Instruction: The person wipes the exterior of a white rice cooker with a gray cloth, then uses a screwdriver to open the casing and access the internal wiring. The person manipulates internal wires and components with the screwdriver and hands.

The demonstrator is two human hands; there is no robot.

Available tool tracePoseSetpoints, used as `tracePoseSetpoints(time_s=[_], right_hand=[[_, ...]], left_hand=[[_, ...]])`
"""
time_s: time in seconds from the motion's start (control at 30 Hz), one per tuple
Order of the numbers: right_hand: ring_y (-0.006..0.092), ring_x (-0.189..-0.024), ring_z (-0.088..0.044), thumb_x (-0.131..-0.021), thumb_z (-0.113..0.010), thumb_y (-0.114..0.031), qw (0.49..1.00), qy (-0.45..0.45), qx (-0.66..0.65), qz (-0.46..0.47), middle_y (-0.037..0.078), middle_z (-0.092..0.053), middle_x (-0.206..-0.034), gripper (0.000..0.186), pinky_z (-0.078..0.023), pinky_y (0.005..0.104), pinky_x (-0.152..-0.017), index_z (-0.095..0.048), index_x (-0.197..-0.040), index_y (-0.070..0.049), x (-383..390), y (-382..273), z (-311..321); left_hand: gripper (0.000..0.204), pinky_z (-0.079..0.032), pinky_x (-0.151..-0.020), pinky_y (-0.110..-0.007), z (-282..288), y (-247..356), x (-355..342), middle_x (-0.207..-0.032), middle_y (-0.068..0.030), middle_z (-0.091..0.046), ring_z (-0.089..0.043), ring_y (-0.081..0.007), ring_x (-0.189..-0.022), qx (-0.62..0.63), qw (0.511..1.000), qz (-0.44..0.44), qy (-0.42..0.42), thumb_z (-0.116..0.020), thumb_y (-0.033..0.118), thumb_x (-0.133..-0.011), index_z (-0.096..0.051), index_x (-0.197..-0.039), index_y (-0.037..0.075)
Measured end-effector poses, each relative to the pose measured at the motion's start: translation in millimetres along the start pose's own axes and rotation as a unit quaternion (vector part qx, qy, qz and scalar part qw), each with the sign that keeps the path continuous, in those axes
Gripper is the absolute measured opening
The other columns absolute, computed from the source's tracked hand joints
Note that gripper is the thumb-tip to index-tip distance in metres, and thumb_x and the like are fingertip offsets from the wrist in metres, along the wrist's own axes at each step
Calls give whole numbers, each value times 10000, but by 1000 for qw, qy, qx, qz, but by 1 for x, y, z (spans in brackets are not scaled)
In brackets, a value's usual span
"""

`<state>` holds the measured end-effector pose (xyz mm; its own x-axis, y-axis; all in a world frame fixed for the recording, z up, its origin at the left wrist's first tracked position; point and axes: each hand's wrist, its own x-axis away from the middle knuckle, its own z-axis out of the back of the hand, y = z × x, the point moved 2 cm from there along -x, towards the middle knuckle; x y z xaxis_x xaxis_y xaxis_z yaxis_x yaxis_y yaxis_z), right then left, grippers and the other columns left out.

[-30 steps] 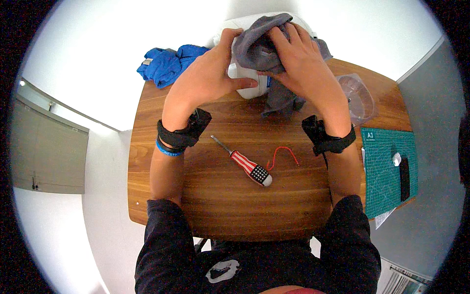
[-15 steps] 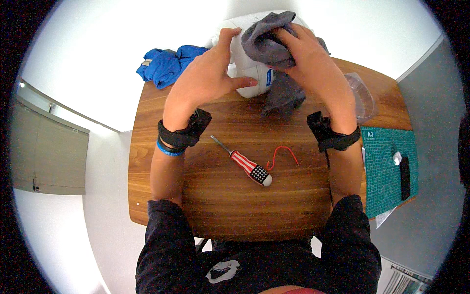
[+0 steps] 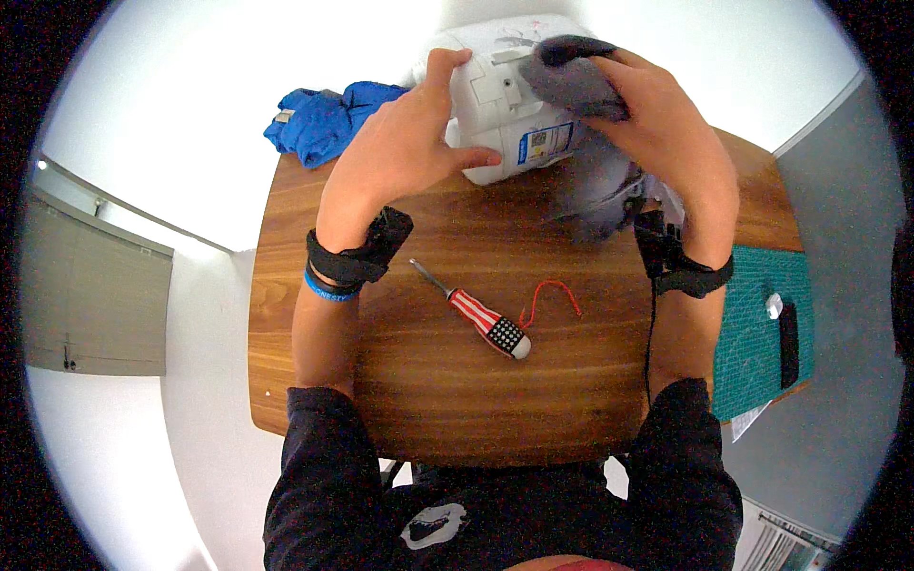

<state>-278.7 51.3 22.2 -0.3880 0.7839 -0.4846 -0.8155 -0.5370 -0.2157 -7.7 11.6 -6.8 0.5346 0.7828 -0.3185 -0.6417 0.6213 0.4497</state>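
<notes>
A white, rounded plastic appliance (image 3: 487, 100) with a blue-and-white label sits at the far side of the table; its exact kind is unclear. My left hand (image 3: 405, 143) grips its left side, thumb on the near face and forefinger at the upper edge. In my right hand (image 3: 657, 119) is a bunched grey cloth (image 3: 581, 90), pressed to the right part of the appliance. The cloth's loose end hangs blurred below the hand. Between my forearms lies a screwdriver (image 3: 481, 319) with a striped, dotted handle.
A red cord (image 3: 543, 290) lies right of the screwdriver on the wooden table (image 3: 457, 409). Bundled blue fabric (image 3: 319, 128) rests at the back left. On the right, a green cutting mat (image 3: 747, 333) bears a black strip (image 3: 788, 344) and a small white piece (image 3: 773, 305).
My right hand has swept the grey cloth rightward across the appliance, uncovering its middle and label. My left hand keeps nearly the same place. The screwdriver and cord have not moved.
</notes>
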Motion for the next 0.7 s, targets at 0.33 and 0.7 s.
tracePoseSetpoints(time_s=[0.33,0.7], right_hand=[[455,-1152,-657,-842,-828,-135,988,-135,-33,67,227,-723,-1179,494,-545,489,-996,-698,-1308,-36,3,-18,-6],[467,-1105,-687,-952,-763,-281,991,-128,-1,40,237,-746,-1143,411,-563,529,-987,-717,-1294,-57,23,-38,-14]], left_hand=[[1014,-591,-866,-570,-2,-10,1,-1112,-362,-729,-696,-566,-1091,-5,999,-42,23,-949,369,-813,-308,-1548,91],[1002,-602,-856,-507,6,-7,-1,-1141,-334,-740,-763,-476,-981,20,1000,1,-13,-928,323,-823,-303,-1567,81]])
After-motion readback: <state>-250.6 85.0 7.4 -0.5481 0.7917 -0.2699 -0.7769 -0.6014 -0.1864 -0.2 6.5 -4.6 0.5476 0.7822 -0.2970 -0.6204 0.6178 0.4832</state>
